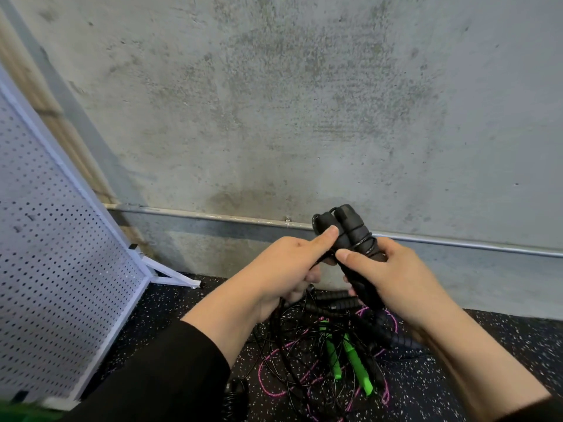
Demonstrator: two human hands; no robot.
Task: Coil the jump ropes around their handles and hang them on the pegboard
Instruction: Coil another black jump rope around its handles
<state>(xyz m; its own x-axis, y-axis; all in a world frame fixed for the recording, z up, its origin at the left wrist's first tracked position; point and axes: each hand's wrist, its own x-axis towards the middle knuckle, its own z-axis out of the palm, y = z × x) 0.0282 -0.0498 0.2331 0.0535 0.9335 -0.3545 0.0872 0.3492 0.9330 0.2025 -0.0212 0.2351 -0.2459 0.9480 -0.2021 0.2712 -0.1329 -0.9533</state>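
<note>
Black foam jump-rope handles (pixel 350 239), cord-wrapped, sit upright in the right hand (pixel 396 275), its grip curled round them; the left hand (pixel 286 263) pinches their thin black cord (pixel 323 257), above a tangled rope pile (pixel 335 354) beside the white pegboard (pixel 54 254).

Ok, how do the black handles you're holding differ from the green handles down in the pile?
The black handles are held upright, side by side, with both hands, left hand and right hand; the green handles lie on the speckled floor in the tangle. The black handles have cord wound round them; the green handles have none coiled on them. The black ones look thicker, the green slimmer. Both are paired jump-rope handles, not yet on the pegboard.
</note>
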